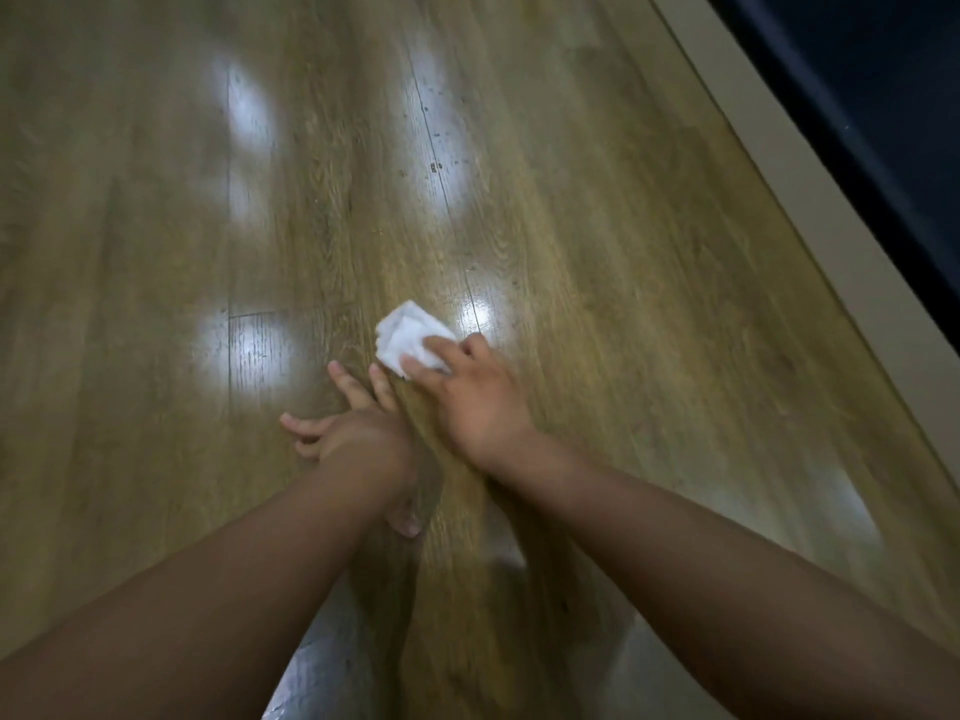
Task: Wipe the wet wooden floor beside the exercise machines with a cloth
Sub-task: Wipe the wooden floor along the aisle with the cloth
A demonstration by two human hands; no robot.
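Note:
A small crumpled white cloth (406,332) lies on the glossy wooden floor (571,252) near the middle of the view. My right hand (467,392) presses down on its near right part with straight fingers spread over it. My left hand (353,423) rests flat on the floor just left of the right hand, fingers spread, holding nothing; its fingertips end close to the cloth's lower edge. Both forearms reach in from the bottom of the frame. The view is somewhat blurred.
Bright patches of reflected light (254,350) shine on the planks. A pale baseboard strip (810,210) runs diagonally along the right, with a dark blue surface (883,96) beyond it. Small dark specks (436,166) dot the floor farther away. A toe (408,522) shows under my left wrist.

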